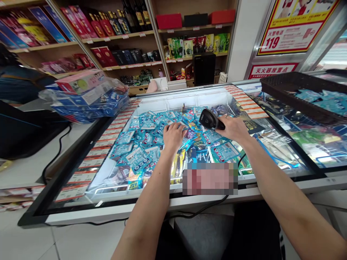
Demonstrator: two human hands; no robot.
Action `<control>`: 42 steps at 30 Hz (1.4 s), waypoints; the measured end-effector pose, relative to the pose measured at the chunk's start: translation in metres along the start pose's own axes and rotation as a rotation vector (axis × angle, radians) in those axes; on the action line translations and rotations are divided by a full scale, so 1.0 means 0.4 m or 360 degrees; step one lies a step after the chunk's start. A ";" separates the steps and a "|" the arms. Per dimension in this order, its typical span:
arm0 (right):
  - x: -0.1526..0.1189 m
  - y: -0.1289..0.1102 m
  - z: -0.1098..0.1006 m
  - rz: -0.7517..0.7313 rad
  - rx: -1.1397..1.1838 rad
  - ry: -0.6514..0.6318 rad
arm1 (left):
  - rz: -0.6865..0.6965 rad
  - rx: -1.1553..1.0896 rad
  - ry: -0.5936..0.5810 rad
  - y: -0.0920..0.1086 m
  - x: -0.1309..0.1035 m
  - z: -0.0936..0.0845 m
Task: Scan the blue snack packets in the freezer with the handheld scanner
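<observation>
My right hand (233,127) is wrapped round the handle of a black handheld barcode scanner (208,119), whose head points left. My left hand (173,136) lies palm down over a layer of small blue packets (138,158), fingers slightly bent and apart. Just right of its fingers is a packet with a purple patch (190,134). The blue packets are spread over the glass top of a chest freezer (105,189). Under the scanner and my right wrist lie more blue packets (226,151).
A brown plastic basket (276,85) holding blue packets stands at the right. Plastic-wrapped boxes (89,95) are stacked at the left. A black cable (206,209) runs along the front edge, near a blurred-out item (210,179). Stocked shelves (124,36) line the back.
</observation>
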State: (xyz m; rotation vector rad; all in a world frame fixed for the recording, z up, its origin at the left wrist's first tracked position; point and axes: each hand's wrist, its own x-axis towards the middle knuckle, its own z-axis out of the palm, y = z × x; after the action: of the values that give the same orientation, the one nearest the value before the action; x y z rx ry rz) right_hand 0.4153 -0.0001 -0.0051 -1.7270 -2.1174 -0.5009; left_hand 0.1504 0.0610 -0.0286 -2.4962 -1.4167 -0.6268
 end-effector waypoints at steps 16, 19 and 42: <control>0.008 0.011 -0.012 0.0277 0.0041 0.0080 | 0.0390 -0.0288 -0.0090 0.071 0.015 -0.043; 0.010 0.013 -0.016 0.0371 0.0055 0.0143 | 0.0708 -0.0450 -0.0375 0.128 0.007 -0.043; 0.015 0.038 -0.016 0.0596 0.0052 0.0331 | 0.0750 -0.0345 -0.0629 0.124 0.062 0.018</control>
State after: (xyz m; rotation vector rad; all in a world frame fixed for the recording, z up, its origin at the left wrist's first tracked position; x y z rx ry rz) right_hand 0.4296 0.0047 0.0042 -1.9020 -1.6030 -0.5064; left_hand 0.2057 0.0571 -0.0220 -3.1026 -0.8240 -0.2083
